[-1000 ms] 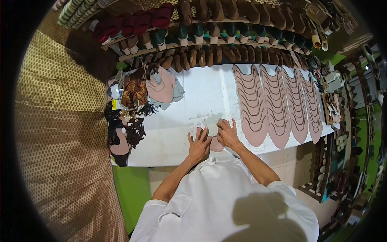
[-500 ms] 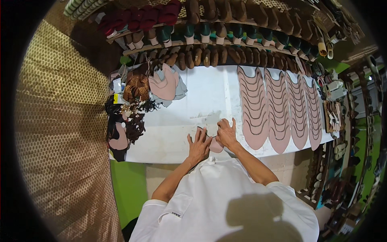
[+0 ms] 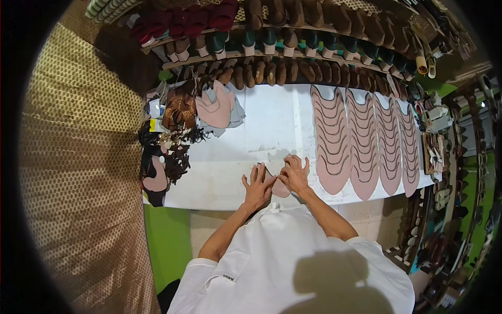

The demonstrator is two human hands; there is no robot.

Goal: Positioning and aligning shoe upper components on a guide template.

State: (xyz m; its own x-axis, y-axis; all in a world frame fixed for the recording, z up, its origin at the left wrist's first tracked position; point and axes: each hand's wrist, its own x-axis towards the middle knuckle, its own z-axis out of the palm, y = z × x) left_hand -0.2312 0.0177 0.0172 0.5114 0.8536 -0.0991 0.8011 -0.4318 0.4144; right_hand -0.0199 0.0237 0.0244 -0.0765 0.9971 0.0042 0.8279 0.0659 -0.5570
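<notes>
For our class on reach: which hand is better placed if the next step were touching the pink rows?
Probably the right hand: the pink rows lie on its side, nearer to it than to the left hand. Both hands are at the small pink piece.

Pink pc (image 3: 281,189) – wht tabletop (image 3: 217,175) – gold-brn dotted cloth (image 3: 78,167)

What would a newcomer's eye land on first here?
Probably the four columns of overlapping, curved, dark-edged pink leather-like pieces on the right of the white table. Next, rows of brown, green and red shoes along the top. At the near edge, the left hand and right hand touch a rounded pink piece.
</notes>
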